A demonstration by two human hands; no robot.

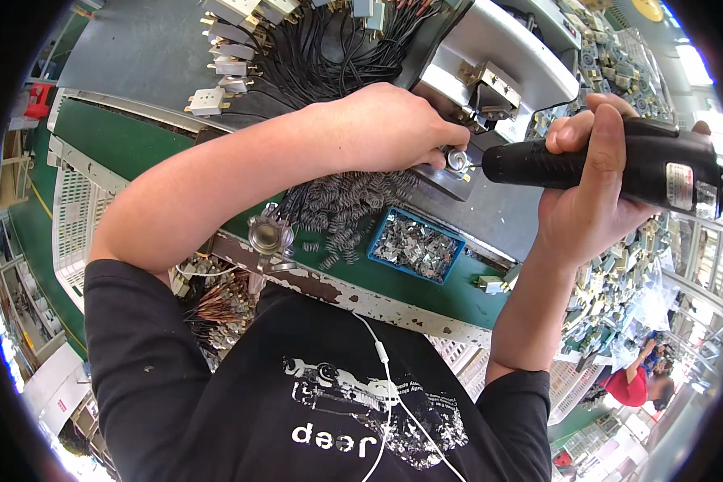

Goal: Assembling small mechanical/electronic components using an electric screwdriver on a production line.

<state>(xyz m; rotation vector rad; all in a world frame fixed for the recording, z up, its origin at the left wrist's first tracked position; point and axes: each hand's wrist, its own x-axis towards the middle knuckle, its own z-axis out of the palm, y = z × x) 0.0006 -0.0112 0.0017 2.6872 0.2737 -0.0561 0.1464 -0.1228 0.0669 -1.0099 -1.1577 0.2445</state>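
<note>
Two bare hands at one bench; one black power tool (635, 165), one small round metal part (457, 160), one metal block (446, 181), one blue tray (372, 255). Springs (341, 209) lie in one grey heap left of the tray, too many to count; likewise the small metal pieces (416, 245) inside it. At the far left, at least five pale box-shaped parts (207, 101) with black cables (329, 60). One other person (631, 386) in red, near right, well apart. The round part is silvery, shiny, ring-like at its face, and sits at the block's far right end, just left of the tool's nose. The tool is matt black, thick-bodied, lying sideways, nose to the left, pale label on its body. Right hand (590, 173): closed about the tool, thumb along its near side. Left hand (398, 128): fingers curled, forefinger and thumb slightly parted at the round part's left edge; cannot tell whether they grip it or only touch. Hidden: the left hand's other fingertips. The tool's bit is hard to make out; its rear runs into the dark rim at the right.
</note>
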